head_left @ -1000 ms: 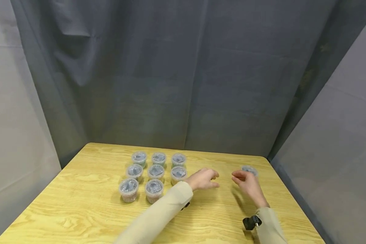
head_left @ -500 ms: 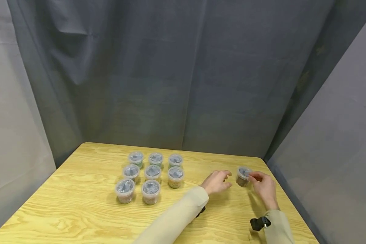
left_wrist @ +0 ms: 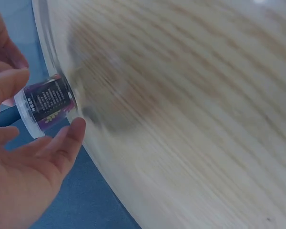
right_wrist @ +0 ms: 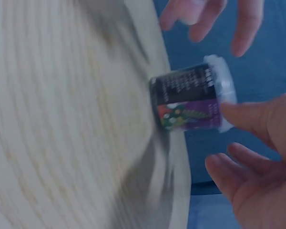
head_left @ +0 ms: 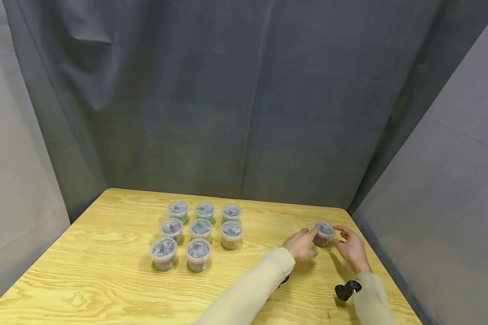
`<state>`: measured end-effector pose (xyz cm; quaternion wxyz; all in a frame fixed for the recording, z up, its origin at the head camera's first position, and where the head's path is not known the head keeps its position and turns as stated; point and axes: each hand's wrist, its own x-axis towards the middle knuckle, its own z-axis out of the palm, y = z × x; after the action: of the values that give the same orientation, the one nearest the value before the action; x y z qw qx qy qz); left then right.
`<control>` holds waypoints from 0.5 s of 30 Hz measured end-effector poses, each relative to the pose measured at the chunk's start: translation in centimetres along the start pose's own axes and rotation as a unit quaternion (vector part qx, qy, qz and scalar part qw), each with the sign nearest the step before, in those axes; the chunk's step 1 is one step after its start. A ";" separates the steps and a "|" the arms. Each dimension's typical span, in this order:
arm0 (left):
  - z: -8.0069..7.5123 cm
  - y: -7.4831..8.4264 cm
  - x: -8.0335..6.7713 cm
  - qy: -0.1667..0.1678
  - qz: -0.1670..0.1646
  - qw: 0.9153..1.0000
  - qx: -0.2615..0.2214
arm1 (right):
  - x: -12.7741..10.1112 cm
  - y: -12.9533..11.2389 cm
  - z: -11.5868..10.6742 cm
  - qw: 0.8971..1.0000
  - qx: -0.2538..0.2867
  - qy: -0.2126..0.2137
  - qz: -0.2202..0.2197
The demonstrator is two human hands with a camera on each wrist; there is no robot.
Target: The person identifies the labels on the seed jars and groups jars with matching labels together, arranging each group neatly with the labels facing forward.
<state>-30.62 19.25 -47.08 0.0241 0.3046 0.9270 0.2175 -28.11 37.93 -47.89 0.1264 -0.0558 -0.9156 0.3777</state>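
Observation:
A small lidded clear plastic tub (head_left: pixel 323 234) with a dark printed label stands near the table's right side, between my two hands. My left hand (head_left: pixel 302 245) is at its left side, a fingertip overlapping the lid edge in the head view. In the left wrist view, the fingers (left_wrist: pixel 69 143) of that hand reach out loosely below the tub. My right hand (head_left: pixel 351 248) is on the other side. Its thumb (right_wrist: pixel 250 117) lies at the lid rim in the right wrist view, while its other fingers stand apart from the tub.
Several similar tubs (head_left: pixel 198 255) stand in rows on the left half of the wooden table (head_left: pixel 118 253), two in the front row. A dark grey curtain (head_left: pixel 187 113) hangs behind the table, and pale panels (head_left: pixel 443 194) flank it.
My left hand has travelled right, from beside the rows to the single tub. My right hand, in front of that tub earlier, has shifted to its right side and its pinching fingers have spread.

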 end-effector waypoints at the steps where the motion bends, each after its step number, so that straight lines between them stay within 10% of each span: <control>1: 0.1 0.1 0.1 -0.003 -0.002 1.000 0.004 | 0.1 0.2 0.1 1.000 0.005 -0.014 0.003; 15: 0.7 0.1 0.3 -0.029 -0.020 0.999 -0.029 | 0.2 0.5 1.1 0.996 0.035 -0.009 -0.077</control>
<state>-30.74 19.77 -47.69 0.0635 0.2917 0.9251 0.2347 -28.64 37.58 -48.91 0.1490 0.0230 -0.9044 0.3992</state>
